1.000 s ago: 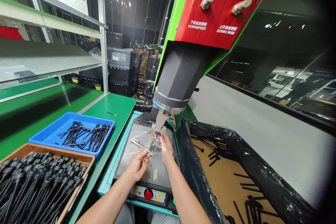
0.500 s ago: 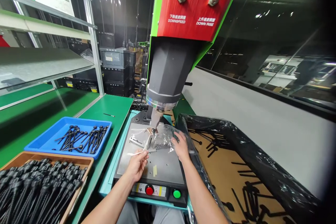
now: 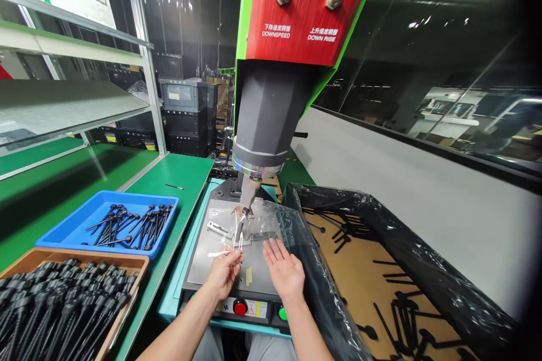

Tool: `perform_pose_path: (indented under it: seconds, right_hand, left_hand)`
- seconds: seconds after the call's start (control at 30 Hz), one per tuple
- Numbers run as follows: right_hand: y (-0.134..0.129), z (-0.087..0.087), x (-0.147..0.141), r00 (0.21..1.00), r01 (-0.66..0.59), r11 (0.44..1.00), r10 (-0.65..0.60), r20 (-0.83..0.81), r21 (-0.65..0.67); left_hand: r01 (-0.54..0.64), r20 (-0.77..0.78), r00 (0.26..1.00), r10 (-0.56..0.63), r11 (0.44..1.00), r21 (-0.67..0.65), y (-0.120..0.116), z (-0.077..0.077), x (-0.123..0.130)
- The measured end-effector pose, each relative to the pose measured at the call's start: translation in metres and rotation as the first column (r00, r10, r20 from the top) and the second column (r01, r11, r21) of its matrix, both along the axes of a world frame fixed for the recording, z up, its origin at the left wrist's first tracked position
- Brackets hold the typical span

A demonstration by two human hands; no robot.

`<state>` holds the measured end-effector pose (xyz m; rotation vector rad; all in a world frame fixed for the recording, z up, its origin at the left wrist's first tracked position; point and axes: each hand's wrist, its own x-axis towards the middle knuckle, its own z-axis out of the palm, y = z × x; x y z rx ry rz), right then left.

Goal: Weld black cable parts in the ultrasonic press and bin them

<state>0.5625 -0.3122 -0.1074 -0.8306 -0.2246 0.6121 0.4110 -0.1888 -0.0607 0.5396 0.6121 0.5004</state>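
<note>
My left hand (image 3: 226, 273) is closed in a pinch around thin white strips (image 3: 241, 241) that rise toward the tip of the machine's metal horn (image 3: 250, 192). What these strips are, I cannot tell. Beside it, my right hand (image 3: 284, 272) is open with the palm turned up and the fingers stretched out, holding nothing. Clear plastic film (image 3: 266, 220) lies just beyond the right fingers on the grey metal plate (image 3: 199, 262). Near the horn tip is a small dark part (image 3: 245, 212), and a slotted metal bracket (image 3: 218, 229) sits to the left.
A blue tray (image 3: 63, 232) and a brown tray (image 3: 141, 262) on the left hold black rod-like parts with round heads. At right stands a box lined with black plastic (image 3: 326, 271), with similar parts inside. A red button (image 3: 240, 308) and a green button (image 3: 282, 313) face me.
My right hand has drawn back from the clear film toward me and turned palm up. My left hand has shifted slightly nearer, still pinching the strips. The view has shifted slightly.
</note>
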Motion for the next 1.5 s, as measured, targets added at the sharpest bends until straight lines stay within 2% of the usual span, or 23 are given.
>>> perform_pose_path:
  seconds: [0.03, 0.07, 0.13, 0.23, 0.37, 0.57, 1.07, 1.2, 1.3, 1.37, 1.4, 1.43, 1.5]
  right_hand:
    - [-0.001, 0.002, -0.004, 0.995, 0.001, 0.997, 0.007, -0.095, 0.08]
    - [-0.001, 0.004, -0.005, 0.987, 0.039, 0.995, -0.025, -0.156, 0.092]
    - [0.0, 0.007, 0.001, 0.968, 0.131, 0.991, -0.128, -0.217, -0.002]
    - [0.003, 0.01, 0.022, 0.938, 0.245, 0.959, -0.271, -0.216, -0.139]
    - [0.001, 0.01, 0.039, 0.923, 0.315, 0.932, -0.345, -0.169, -0.182]
    - [-0.002, 0.009, 0.039, 0.922, 0.331, 0.919, -0.363, -0.133, -0.214]
    - [-0.002, 0.002, 0.033, 0.922, 0.264, 0.932, -0.32, -0.219, -0.25]
    - [-0.009, -0.004, 0.026, 0.923, 0.261, 0.919, -0.327, -0.201, -0.295]
    - [-0.026, -0.013, 0.013, 0.926, 0.273, 0.904, -0.339, -0.166, -0.328]
    - [-0.044, -0.023, 0.003, 0.932, 0.298, 0.878, -0.352, -0.084, -0.374]
    - [-0.055, -0.029, -0.002, 0.933, 0.326, 0.848, -0.359, 0.0, -0.418]
    - [-0.066, -0.035, -0.008, 0.924, 0.378, 0.787, -0.355, 0.143, -0.487]
    - [-0.088, -0.051, -0.017, 0.854, 0.506, 0.633, -0.272, 0.444, -0.586]
  left_hand:
    - [0.002, -0.003, 1.0, -0.002, 1.0, 0.005, 0.0, 0.0, 0.0]
    - [0.007, -0.004, 1.0, -0.007, 1.0, 0.01, 0.0, 0.0, 0.0]
    - [0.021, 0.0, 1.0, -0.021, 1.0, 0.02, 0.0, 0.0, 0.001]
    - [0.029, 0.007, 1.0, -0.029, 0.999, 0.032, 0.0, -0.001, 0.001]
    - [0.029, -0.004, 1.0, -0.029, 0.999, 0.023, -0.003, -0.004, 0.003]
    - [0.02, -0.004, 1.0, -0.02, 1.0, 0.006, -0.006, -0.003, 0.004]
    - [0.039, -0.022, 0.999, -0.039, 0.999, 0.008, -0.004, -0.01, 0.001]
    - [0.089, -0.116, 0.989, -0.087, 0.996, 0.017, -0.007, -0.022, -0.01]
    - [0.145, -0.253, 0.961, -0.112, 0.983, 0.116, -0.012, -0.039, -0.033]
    - [0.12, -0.337, 0.941, -0.016, 0.95, 0.289, -0.012, -0.051, -0.058]
    - [0.09, -0.367, 0.928, 0.07, 0.911, 0.402, -0.011, -0.057, -0.073]
    - [0.063, -0.39, 0.905, 0.17, 0.854, 0.516, -0.009, -0.063, -0.088]
    - [0.041, -0.422, 0.819, 0.39, 0.693, 0.72, -0.002, -0.074, -0.116]
